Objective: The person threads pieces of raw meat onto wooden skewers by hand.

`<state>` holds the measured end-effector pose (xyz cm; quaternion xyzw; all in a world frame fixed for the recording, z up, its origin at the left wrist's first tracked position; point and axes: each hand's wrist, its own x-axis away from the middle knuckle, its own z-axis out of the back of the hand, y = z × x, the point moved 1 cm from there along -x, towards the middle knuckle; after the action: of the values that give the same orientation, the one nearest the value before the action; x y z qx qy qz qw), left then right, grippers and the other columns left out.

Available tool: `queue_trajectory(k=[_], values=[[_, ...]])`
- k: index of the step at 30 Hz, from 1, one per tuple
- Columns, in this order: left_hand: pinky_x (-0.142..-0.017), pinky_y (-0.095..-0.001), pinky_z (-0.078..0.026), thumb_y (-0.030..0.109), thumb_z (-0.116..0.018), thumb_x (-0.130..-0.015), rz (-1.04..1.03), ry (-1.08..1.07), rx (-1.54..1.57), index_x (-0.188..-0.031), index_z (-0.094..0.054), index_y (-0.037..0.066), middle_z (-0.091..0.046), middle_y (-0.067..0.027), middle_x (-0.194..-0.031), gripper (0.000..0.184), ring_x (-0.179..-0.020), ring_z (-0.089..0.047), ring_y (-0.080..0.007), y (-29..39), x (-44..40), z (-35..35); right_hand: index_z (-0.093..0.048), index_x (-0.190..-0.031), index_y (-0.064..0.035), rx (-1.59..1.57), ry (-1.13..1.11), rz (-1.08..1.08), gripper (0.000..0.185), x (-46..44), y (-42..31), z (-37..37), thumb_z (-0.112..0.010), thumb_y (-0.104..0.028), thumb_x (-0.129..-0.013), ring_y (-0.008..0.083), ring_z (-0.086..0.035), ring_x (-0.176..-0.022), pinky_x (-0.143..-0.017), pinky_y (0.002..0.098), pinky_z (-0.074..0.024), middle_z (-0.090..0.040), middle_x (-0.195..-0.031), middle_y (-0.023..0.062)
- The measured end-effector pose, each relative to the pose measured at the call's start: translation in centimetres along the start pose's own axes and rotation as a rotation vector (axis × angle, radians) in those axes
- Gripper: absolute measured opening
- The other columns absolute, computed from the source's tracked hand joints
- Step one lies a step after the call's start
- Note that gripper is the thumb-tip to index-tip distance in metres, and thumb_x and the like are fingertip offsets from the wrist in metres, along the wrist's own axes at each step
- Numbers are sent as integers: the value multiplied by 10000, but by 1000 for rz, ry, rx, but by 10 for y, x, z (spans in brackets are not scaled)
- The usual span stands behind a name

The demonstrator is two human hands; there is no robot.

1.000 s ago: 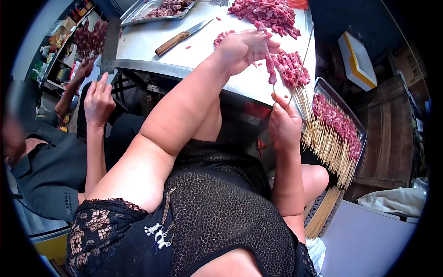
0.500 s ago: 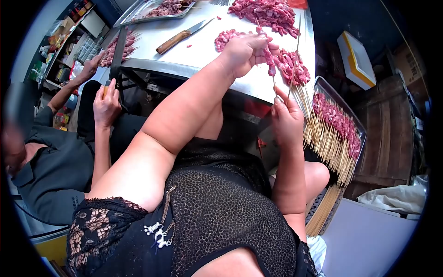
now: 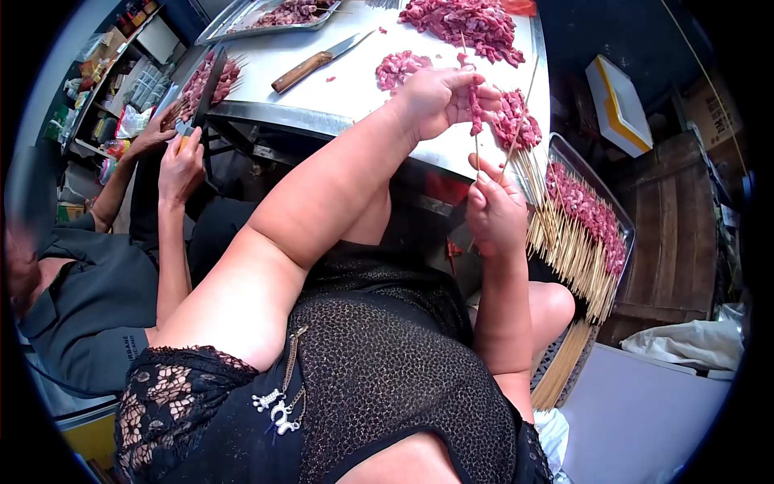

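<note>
My left hand (image 3: 442,103) is closed around raw meat pieces threaded on a skewer (image 3: 476,105), its fingers on the far side of the meat. Lower down, my right hand (image 3: 496,208) pinches the bare stick of that skewer. A second thin stick (image 3: 522,109) also rises from my right hand, slanting over a small meat pile (image 3: 516,123). Another small pile of meat (image 3: 401,69) lies beyond my left hand, and a large heap of cut meat (image 3: 468,26) is behind it on the white table (image 3: 363,89).
A wooden-handled knife (image 3: 310,71) lies on the table. Finished skewers fill a metal tray (image 3: 633,230) at right; bare sticks (image 3: 564,367) lie below it. At left, a co-worker's hand (image 3: 181,169) holds a broad blade (image 3: 211,90) near skewers. A tray of meat (image 3: 242,28) stands behind.
The meat on the skewer sits slightly lower within my left hand, and my right hand has shifted a little left. The co-worker's hands and blade have moved towards the skewers at left.
</note>
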<state>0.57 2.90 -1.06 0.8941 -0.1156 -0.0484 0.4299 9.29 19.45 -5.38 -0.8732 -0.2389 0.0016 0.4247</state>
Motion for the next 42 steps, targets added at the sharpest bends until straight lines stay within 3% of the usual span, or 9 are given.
queue_trajectory(k=[9,12,14,24,28,33,36,40,42], values=[[-465,-207,-281,398,-345,-970,41,168,119,-955,-435,76,-309,28,-644,335,-509,-288,-83,-13,12,-20,-540,-1176,-26,122,63,3,277,-1,12,-13,-486,-87,-911,23,-301,-377,-336,158,-227,-468,-590,-19],[-501,-221,-332,496,-324,-939,38,20,130,-1087,-416,51,-433,-16,-694,478,-539,-342,-98,-11,7,-20,-545,-1170,-27,130,93,50,273,1,9,-12,-488,-83,-909,21,-302,-381,-341,158,-226,-465,-589,-21],[-854,-374,-448,555,-243,-924,38,-34,24,-1257,-360,28,-572,-206,-1122,634,-946,-576,-229,0,2,-13,-538,-1179,-25,139,115,87,279,2,4,-4,-482,-83,-911,23,-307,-385,-342,161,-228,-464,-592,-18],[-856,-377,-487,454,-408,-927,-40,101,-241,-1085,-528,-15,-617,-179,-1034,510,-970,-603,-259,7,-10,8,-536,-1193,-29,141,92,-23,289,22,1,-9,-486,-100,-918,32,-336,-406,-354,167,-257,-496,-618,-9],[-900,-395,-436,592,-299,-897,-147,217,-238,-1165,-461,-8,-586,-151,-1061,677,-1052,-536,-255,27,-13,17,-565,-1195,-56,635,177,430,308,32,-25,-9,-494,-41,-895,25,-435,-540,-479,180,-347,-525,-646,-16],[-686,-270,-515,209,-472,-946,-496,511,-170,-1174,-447,-2,-610,-135,-968,311,-804,-621,-177,54,-10,53,-621,-1066,-90,1731,471,822,240,22,-75,8,-484,-98,-869,344,-592,-708,-650,416,-473,-618,-795,167],[-682,-259,-515,131,-499,-923,-513,620,-344,-1138,-493,6,-625,-106,-948,249,-793,-616,-149,60,-6,74,-616,-1044,-81,2170,573,620,231,21,-76,14,-478,-94,-859,306,-586,-828,-722,409,-472,-613,-882,129],[-563,-226,-469,174,-637,-837,-497,542,-795,-965,-645,29,-651,-40,-786,194,-647,-580,-92,49,-14,110,-605,-1105,-49,1881,578,1016,243,34,-78,-19,-488,-102,-899,251,-588,-703,-651,340,-475,-624,-816,108],[-578,-250,-467,192,-682,-791,-206,518,-1042,-927,-678,50,-658,-50,-733,196,-634,-587,-99,52,-3,89,-584,-1167,-55,1254,343,702,267,36,-70,-30,-489,-136,-931,112,-519,-578,-552,227,-415,-592,-697,40]])
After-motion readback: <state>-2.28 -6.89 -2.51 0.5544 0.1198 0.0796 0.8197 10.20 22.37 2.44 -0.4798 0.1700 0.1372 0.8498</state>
